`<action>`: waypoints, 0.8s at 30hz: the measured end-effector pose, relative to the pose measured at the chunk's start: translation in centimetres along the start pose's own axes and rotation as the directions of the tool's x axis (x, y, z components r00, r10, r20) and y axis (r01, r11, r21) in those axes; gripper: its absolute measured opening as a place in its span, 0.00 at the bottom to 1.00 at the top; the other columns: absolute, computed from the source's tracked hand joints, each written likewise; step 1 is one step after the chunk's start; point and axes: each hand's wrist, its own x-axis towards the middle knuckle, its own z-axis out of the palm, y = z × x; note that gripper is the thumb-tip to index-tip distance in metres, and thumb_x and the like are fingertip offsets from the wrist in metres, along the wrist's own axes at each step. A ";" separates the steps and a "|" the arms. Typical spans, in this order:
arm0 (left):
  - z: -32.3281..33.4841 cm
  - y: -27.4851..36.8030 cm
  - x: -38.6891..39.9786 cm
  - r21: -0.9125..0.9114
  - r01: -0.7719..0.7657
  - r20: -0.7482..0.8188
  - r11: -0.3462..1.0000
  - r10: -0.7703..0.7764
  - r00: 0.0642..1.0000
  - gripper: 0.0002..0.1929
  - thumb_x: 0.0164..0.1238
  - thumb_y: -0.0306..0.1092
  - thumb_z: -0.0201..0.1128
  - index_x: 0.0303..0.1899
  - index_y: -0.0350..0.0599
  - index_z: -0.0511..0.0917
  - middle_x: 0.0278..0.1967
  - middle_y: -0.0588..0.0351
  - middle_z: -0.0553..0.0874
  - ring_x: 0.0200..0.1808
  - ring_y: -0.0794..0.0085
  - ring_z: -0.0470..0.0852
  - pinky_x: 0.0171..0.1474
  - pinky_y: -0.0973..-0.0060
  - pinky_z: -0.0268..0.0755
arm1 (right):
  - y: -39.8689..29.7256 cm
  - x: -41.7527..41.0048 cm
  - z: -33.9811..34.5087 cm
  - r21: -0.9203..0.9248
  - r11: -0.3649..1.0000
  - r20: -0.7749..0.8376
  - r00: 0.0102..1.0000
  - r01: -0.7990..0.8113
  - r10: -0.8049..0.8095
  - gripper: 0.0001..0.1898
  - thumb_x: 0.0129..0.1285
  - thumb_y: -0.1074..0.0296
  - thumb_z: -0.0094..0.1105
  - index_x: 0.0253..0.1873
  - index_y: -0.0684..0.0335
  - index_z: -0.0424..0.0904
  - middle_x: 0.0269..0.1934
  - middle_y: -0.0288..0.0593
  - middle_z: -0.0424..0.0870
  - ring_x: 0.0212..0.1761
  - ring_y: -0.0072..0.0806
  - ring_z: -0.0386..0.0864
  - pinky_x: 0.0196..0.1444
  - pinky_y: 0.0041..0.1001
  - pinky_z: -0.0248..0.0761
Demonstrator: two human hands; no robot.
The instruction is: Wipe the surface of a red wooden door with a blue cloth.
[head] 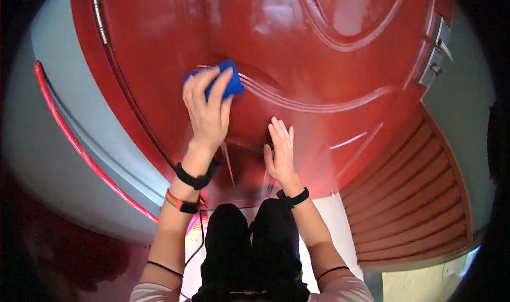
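My left hand (209, 99) grips a folded blue cloth or pad (231, 85) between thumb and fingers. It lies at a glossy red panelled door (310, 75), by the left end of a curved raised moulding (318, 107). Lower and to the right, my right hand (281, 146) is held with nearly straight fingers and carries nothing. It is close to the red surface below the moulding; whether it touches cannot be told.
A metal hinge (100, 18) is at the door's upper left, a metal latch and lock (435, 65) at its right edge. To the left curves a red tube (85, 154). Brown slatted panelling (410, 198) stands at the lower right. A dark cable (201, 238) hangs beside my knees.
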 end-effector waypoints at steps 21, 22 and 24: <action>3.0 8.1 -9.9 -0.473 0.173 0.433 0.864 0.057 0.900 0.21 0.67 0.35 0.59 0.60 0.44 0.74 0.53 0.53 0.82 0.54 0.62 0.79 0.63 0.60 0.65 | -4.0 -4.4 -4.9 0.207 0.935 -0.157 0.934 -0.288 0.322 0.22 0.64 0.77 0.51 0.63 0.69 0.67 0.60 0.54 0.70 0.66 0.45 0.67 0.72 0.42 0.55; 2.5 8.4 -10.0 -0.578 0.389 0.513 0.717 -0.051 0.857 0.22 0.68 0.36 0.59 0.60 0.38 0.72 0.53 0.45 0.78 0.55 0.56 0.76 0.60 0.57 0.66 | -4.2 -4.4 -4.7 0.280 0.914 -0.096 0.938 -0.295 0.332 0.24 0.67 0.74 0.50 0.67 0.69 0.63 0.65 0.54 0.65 0.69 0.42 0.63 0.72 0.39 0.55; 1.7 9.1 -10.1 -0.619 0.377 0.437 0.690 -0.096 0.894 0.22 0.68 0.35 0.59 0.61 0.37 0.71 0.53 0.43 0.75 0.55 0.54 0.75 0.60 0.58 0.65 | -5.3 -4.2 -3.3 0.392 0.882 -0.117 0.936 -0.263 0.331 0.27 0.67 0.71 0.51 0.69 0.70 0.60 0.66 0.57 0.62 0.69 0.46 0.63 0.71 0.40 0.56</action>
